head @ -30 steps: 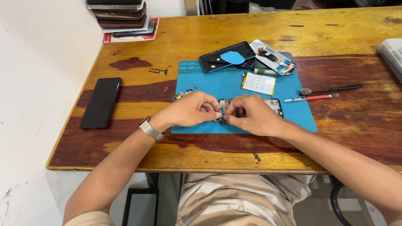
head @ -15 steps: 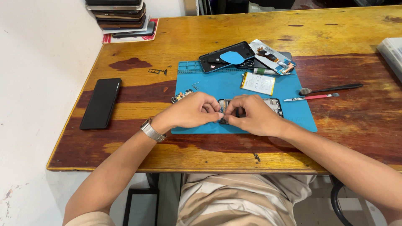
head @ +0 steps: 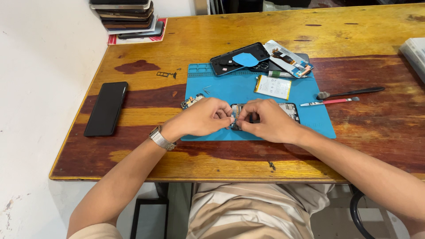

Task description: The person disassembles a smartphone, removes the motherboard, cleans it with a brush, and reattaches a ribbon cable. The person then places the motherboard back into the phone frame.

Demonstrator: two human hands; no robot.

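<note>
An opened phone frame (head: 290, 109) lies on a blue work mat (head: 230, 90) near the table's front edge. Both hands meet over its left end. My left hand (head: 203, 117), with a metal watch at the wrist, pinches at the frame's left edge. My right hand (head: 268, 120) covers the frame's middle, fingertips pressed against its left part. What lies under the fingers is hidden. A small circuit board (head: 191, 102) rests on the mat just left of my left hand.
A white battery (head: 273, 86), a dark phone shell with a blue pick (head: 241, 58) and a loose part (head: 287, 57) lie at the mat's back. Red-handled tweezers (head: 330, 102) and a black brush (head: 349, 92) sit right. A black phone (head: 106, 108) lies left; stacked phones (head: 128, 17) stand far left.
</note>
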